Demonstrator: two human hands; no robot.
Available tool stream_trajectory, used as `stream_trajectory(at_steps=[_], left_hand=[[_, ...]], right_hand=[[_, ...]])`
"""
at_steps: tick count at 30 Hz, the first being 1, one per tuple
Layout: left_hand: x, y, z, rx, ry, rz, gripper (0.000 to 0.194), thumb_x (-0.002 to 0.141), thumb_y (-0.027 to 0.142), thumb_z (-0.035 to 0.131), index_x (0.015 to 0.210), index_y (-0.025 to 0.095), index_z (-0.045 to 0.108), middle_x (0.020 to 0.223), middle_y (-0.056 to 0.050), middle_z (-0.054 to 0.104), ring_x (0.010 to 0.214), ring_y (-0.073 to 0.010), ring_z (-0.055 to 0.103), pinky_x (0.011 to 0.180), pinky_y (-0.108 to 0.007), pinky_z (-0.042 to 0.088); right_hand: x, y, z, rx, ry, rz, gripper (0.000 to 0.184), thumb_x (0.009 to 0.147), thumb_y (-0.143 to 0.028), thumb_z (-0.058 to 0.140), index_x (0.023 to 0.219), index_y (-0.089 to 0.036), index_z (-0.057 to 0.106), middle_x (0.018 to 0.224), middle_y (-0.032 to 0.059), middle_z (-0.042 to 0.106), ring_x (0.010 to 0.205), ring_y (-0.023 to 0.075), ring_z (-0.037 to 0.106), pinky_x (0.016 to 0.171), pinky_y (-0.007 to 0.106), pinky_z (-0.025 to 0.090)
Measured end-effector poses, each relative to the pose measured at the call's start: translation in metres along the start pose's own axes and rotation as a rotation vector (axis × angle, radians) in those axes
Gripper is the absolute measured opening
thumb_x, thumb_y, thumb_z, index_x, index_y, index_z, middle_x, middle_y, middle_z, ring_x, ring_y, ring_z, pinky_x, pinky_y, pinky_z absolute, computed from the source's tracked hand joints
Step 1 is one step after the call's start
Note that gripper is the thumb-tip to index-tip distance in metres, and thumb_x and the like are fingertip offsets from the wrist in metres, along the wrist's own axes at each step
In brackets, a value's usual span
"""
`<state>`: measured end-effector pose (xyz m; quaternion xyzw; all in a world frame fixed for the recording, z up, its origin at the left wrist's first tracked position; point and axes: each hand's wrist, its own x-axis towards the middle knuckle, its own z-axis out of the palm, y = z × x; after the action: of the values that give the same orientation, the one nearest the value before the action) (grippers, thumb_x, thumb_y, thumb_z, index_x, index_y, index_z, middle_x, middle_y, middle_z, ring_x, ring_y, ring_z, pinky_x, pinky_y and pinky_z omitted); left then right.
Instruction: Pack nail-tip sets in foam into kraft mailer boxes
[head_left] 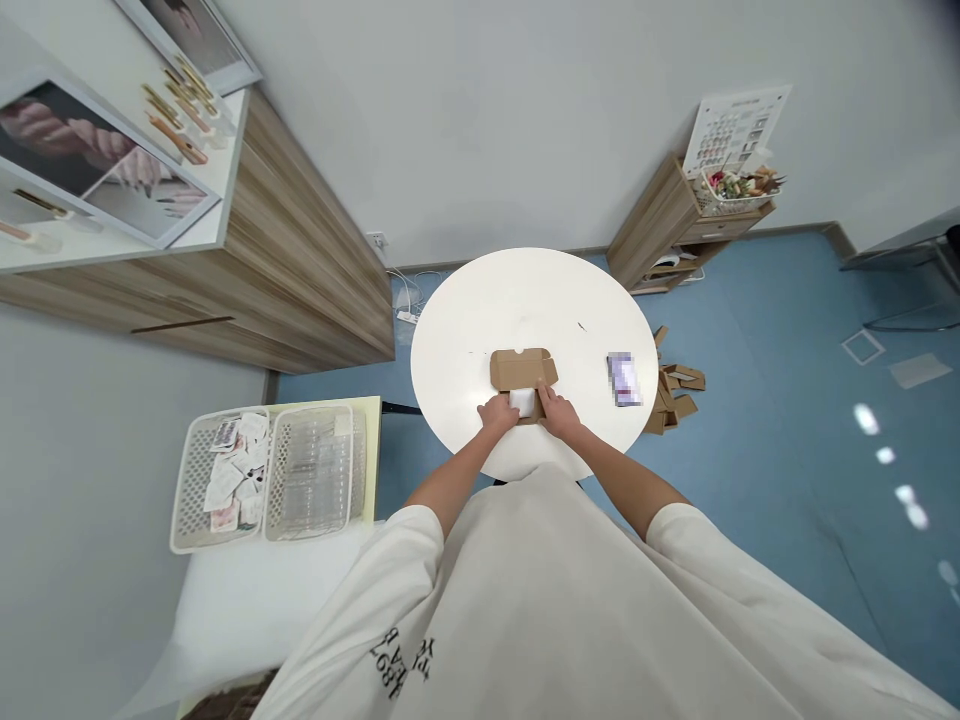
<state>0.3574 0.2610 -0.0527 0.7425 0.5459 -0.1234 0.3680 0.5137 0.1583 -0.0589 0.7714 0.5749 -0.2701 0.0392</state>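
A small brown cardboard box [517,372] lies on the round white table [510,300], its lid folded up and away from me. Inside it sits a white packet [523,402], whose exact kind I cannot make out. My left hand [498,412] grips the box's left side, with the thumb close to the packet. On the opposite side, my right hand [558,409] holds the box wall, fingers pointing toward the lid.
A purple and white blurred item [624,379] lies on the table's right. Flat cardboard boxes [670,405] are heaped on the floor beyond it. To the left stand a basket of packets [238,475] and a basket of clear plastic pieces [315,470]. Wooden cabinets [307,240] line the wall.
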Motion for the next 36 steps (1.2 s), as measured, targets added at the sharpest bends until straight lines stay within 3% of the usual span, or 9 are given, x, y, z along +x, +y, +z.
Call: stream_trajectory(at_steps=[4, 8, 12, 17, 23, 26, 29, 33, 36], left_hand=[[-0.001, 0.017, 0.011, 0.106, 0.004, 0.015, 0.025, 0.086, 0.028, 0.064, 0.109, 0.022, 0.057, 0.105, -0.010, 0.073, 0.103, -0.0296, 0.068, 0.096, -0.044, 0.036], [-0.004, 0.019, 0.017, 0.213, 0.050, 0.036, 0.040, 0.090, 0.027, 0.061, 0.127, 0.017, 0.047, 0.109, -0.014, 0.071, 0.107, -0.0300, 0.066, 0.096, -0.043, 0.035], [-0.012, 0.012, 0.023, 0.326, 0.165, 0.243, 0.031, 0.093, 0.022, 0.056, 0.124, 0.018, 0.052, 0.127, -0.017, 0.062, 0.121, -0.0308, 0.056, 0.097, -0.041, 0.035], [-0.018, 0.001, 0.029, 0.391, -0.017, 0.564, 0.029, 0.093, 0.012, 0.045, 0.114, 0.020, 0.064, 0.124, -0.015, 0.059, 0.119, -0.0307, 0.055, 0.099, -0.044, 0.036], [-0.021, -0.006, 0.027, 0.290, -0.089, 0.556, 0.036, 0.089, 0.013, 0.051, 0.120, 0.024, 0.064, 0.131, -0.013, 0.057, 0.122, -0.0304, 0.054, 0.105, -0.045, 0.036], [-0.022, -0.012, 0.019, 0.175, -0.086, 0.575, 0.035, 0.089, 0.014, 0.051, 0.120, 0.024, 0.064, 0.131, -0.012, 0.057, 0.123, -0.0299, 0.055, 0.107, -0.045, 0.037], [-0.015, -0.021, 0.006, 0.001, 0.049, 0.495, 0.034, 0.091, 0.015, 0.049, 0.122, 0.023, 0.061, 0.128, -0.013, 0.060, 0.124, -0.0297, 0.054, 0.107, -0.044, 0.039], [0.011, -0.030, -0.015, -0.341, 0.299, 0.077, 0.038, 0.091, 0.021, 0.051, 0.130, 0.020, 0.053, 0.134, -0.015, 0.057, 0.126, -0.0266, 0.054, 0.104, -0.039, 0.043], [0.031, -0.032, -0.028, -0.618, 0.197, -0.152, 0.050, 0.089, 0.027, 0.055, 0.138, 0.020, 0.047, 0.139, -0.014, 0.057, 0.119, -0.0231, 0.061, 0.093, -0.033, 0.048]], right_hand=[[-0.001, 0.000, 0.000, -0.020, 0.005, 0.003, 0.109, 0.086, -0.025, 0.068, 0.162, -0.029, -0.010, 0.161, 0.0164, 0.030, 0.114, 0.0319, 0.058, 0.091, 0.038, 0.044], [-0.001, -0.001, 0.000, -0.053, 0.001, 0.002, 0.109, 0.086, -0.025, 0.068, 0.162, -0.029, -0.010, 0.161, 0.0163, 0.032, 0.113, 0.0310, 0.058, 0.090, 0.037, 0.045], [0.000, 0.000, 0.001, -0.057, -0.004, 0.006, 0.109, 0.087, -0.027, 0.069, 0.163, -0.028, -0.009, 0.161, 0.0172, 0.031, 0.114, 0.0311, 0.058, 0.091, 0.037, 0.045], [0.000, 0.001, 0.001, 0.034, -0.001, 0.000, 0.104, 0.087, -0.035, 0.072, 0.163, -0.030, 0.001, 0.161, 0.0168, 0.030, 0.120, 0.0335, 0.056, 0.097, 0.039, 0.042], [-0.009, 0.003, -0.001, 0.065, 0.003, -0.020, 0.092, 0.089, -0.032, 0.065, 0.163, -0.028, 0.011, 0.166, 0.0135, 0.023, 0.126, 0.0342, 0.049, 0.101, 0.042, 0.041], [-0.016, 0.007, -0.002, 0.129, 0.070, -0.036, 0.081, 0.092, -0.032, 0.061, 0.161, -0.026, 0.019, 0.165, 0.0125, 0.024, 0.131, 0.0349, 0.044, 0.104, 0.044, 0.040], [-0.014, 0.016, -0.006, 0.301, 0.205, 0.058, 0.068, 0.095, -0.035, 0.052, 0.158, -0.023, 0.029, 0.161, 0.0134, 0.032, 0.132, 0.0327, 0.045, 0.107, 0.044, 0.041], [0.006, 0.028, -0.020, 0.695, 0.251, 0.348, 0.068, 0.095, -0.042, 0.048, 0.156, -0.017, 0.034, 0.155, 0.0161, 0.041, 0.122, 0.0265, 0.057, 0.105, 0.038, 0.046], [0.022, 0.031, -0.030, 0.894, 0.211, 0.419, 0.070, 0.091, -0.045, 0.052, 0.153, -0.017, 0.039, 0.154, 0.0144, 0.045, 0.126, 0.0256, 0.056, 0.107, 0.037, 0.044]])
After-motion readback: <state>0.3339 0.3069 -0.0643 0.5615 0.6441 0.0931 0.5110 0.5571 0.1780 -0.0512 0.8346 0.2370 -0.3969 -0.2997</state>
